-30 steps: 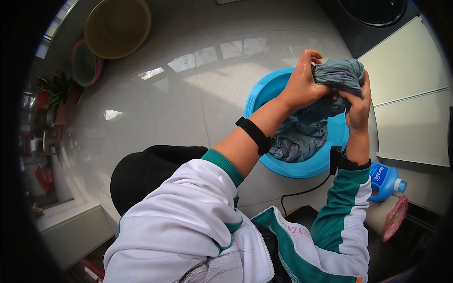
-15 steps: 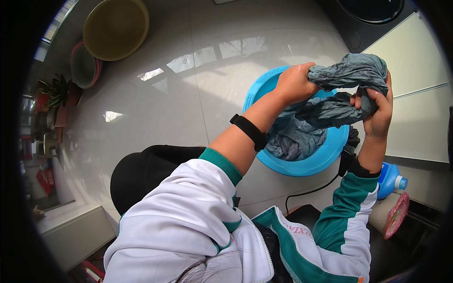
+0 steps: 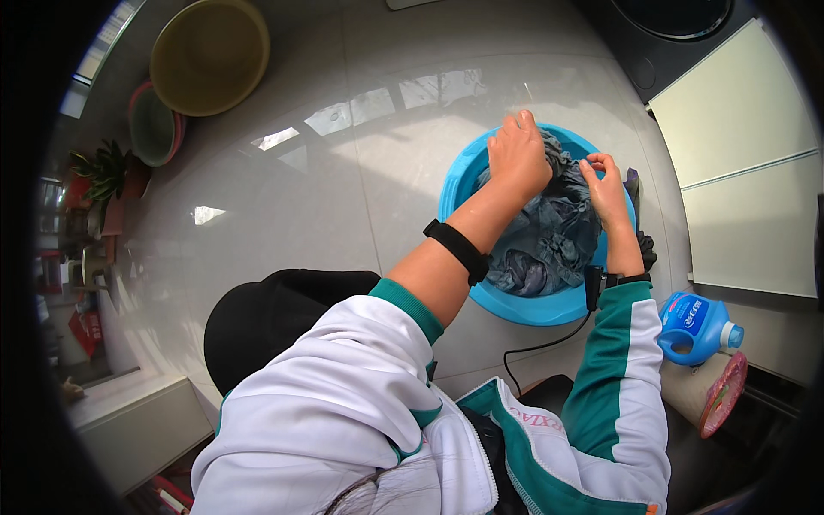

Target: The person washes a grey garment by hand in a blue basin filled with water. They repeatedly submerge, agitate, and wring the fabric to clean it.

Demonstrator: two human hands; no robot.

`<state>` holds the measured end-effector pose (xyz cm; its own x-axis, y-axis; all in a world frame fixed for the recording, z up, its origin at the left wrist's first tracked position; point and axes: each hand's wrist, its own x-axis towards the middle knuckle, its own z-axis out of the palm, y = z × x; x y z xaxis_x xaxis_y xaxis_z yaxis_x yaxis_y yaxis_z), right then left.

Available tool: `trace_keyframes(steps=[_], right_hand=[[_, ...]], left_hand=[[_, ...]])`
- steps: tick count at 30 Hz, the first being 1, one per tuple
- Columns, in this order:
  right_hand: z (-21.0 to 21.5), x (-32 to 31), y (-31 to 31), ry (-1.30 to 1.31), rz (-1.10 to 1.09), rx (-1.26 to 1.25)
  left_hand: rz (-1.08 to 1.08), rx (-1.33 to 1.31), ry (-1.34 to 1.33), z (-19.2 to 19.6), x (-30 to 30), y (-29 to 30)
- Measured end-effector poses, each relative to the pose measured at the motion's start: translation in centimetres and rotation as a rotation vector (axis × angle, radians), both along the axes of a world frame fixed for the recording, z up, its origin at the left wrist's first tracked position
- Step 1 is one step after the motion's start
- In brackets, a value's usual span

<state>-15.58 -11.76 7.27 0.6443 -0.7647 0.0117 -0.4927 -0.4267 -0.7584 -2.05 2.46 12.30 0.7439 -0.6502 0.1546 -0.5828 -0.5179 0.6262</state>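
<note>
Two hands are down in the blue basin (image 3: 515,302), which stands on the glossy white floor (image 3: 283,206). The left hand (image 3: 518,156) presses, fingers closed, on the wet grey cloth (image 3: 549,236) that lies bunched inside the basin. The right hand (image 3: 606,187) pinches a fold of the same cloth. A blue detergent bottle (image 3: 693,324) lies near the basin, at its right.

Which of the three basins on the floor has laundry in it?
The blue basin, under both hands, holds grey cloth. The yellow basin and the green one with a red rim, far left, look empty.
</note>
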Motion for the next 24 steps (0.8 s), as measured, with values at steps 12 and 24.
trace_keyframes(steps=[12, 24], right_hand=[[-7.7, -1.8, 0.8, 0.681, 0.3, 0.075], [-3.7, -2.9, 3.2, 0.794, 0.75, 0.18]], left_hand=[[-0.404, 0.778, 0.254, -8.8, -1.6, -0.4], [-0.974, 1.098, 0.212, -8.6, -2.2, -1.6]])
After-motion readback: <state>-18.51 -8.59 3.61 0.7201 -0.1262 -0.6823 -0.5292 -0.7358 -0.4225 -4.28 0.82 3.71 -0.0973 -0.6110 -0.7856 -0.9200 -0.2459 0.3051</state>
